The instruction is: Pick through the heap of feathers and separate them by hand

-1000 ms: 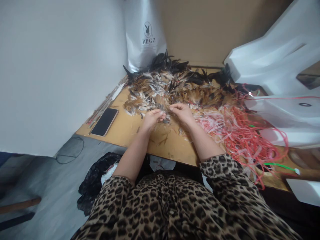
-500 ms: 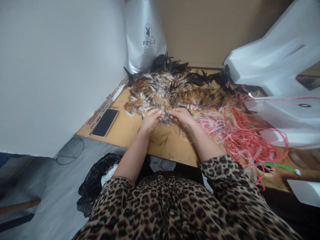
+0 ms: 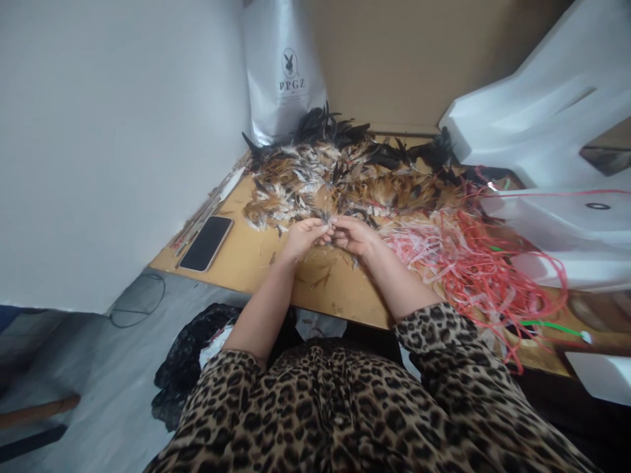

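Left hand (image 3: 303,239) and right hand (image 3: 353,235) pinch small feather (image 3: 325,215), mostly hidden; printed bag (image 3: 283,108) cut off at top.

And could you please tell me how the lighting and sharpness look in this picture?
Head view: bright sheen on the silver bag; head view: the brown wall darkens toward upper right; head view: the lower-left floor looks smeared, and detail between the left hand and right hand is too soft to read.
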`<state>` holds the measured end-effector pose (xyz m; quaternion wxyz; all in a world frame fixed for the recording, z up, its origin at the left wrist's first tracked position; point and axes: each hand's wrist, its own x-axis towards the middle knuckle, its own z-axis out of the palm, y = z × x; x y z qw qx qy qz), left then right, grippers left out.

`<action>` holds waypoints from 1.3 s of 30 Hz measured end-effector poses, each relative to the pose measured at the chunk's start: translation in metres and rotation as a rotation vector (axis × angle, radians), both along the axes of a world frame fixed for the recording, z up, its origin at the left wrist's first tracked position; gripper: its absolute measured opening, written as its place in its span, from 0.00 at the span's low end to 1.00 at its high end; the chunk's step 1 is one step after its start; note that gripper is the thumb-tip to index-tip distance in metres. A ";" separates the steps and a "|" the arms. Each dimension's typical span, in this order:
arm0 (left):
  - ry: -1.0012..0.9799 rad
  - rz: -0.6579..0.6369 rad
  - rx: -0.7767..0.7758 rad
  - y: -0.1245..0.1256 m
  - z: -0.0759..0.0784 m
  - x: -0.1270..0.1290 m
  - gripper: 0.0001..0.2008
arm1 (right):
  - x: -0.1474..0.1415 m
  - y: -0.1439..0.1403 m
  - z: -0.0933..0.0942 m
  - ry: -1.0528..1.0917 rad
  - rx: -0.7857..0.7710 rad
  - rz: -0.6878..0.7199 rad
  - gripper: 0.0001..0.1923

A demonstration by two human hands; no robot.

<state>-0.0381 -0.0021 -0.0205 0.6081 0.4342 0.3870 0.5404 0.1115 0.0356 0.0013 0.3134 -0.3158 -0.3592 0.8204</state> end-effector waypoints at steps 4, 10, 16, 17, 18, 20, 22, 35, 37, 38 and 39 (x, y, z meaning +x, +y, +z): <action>-0.040 0.014 -0.025 0.001 -0.001 0.000 0.11 | -0.001 0.000 0.001 0.012 0.039 -0.031 0.12; -0.123 0.062 -0.108 0.003 -0.003 -0.002 0.12 | -0.009 -0.001 -0.003 -0.221 0.428 -0.425 0.12; -0.161 0.077 -0.132 0.005 -0.007 0.000 0.10 | -0.016 -0.003 -0.013 -0.258 0.553 -0.493 0.11; -0.168 0.079 -0.132 0.005 -0.007 0.000 0.09 | -0.017 -0.003 -0.014 -0.251 0.539 -0.488 0.11; -0.175 0.080 -0.132 0.005 -0.007 0.001 0.09 | -0.018 -0.003 -0.015 -0.243 0.523 -0.483 0.11; -0.185 0.086 -0.132 0.005 -0.008 0.001 0.09 | -0.020 -0.003 -0.016 -0.230 0.493 -0.477 0.12; -0.184 0.087 -0.133 0.005 -0.008 0.001 0.08 | -0.021 -0.004 -0.016 -0.222 0.482 -0.475 0.12; -0.177 0.057 -0.153 0.005 -0.007 0.004 0.08 | -0.023 -0.006 -0.022 -0.368 0.723 -0.557 0.08; -0.167 0.066 -0.158 0.005 -0.007 0.004 0.08 | -0.023 -0.006 -0.022 -0.383 0.715 -0.547 0.09; -0.161 0.074 -0.160 0.005 -0.007 0.004 0.08 | -0.023 -0.007 -0.021 -0.378 0.691 -0.541 0.10; -0.156 0.083 -0.161 0.005 -0.006 0.004 0.08 | -0.023 -0.008 -0.020 -0.363 0.657 -0.536 0.11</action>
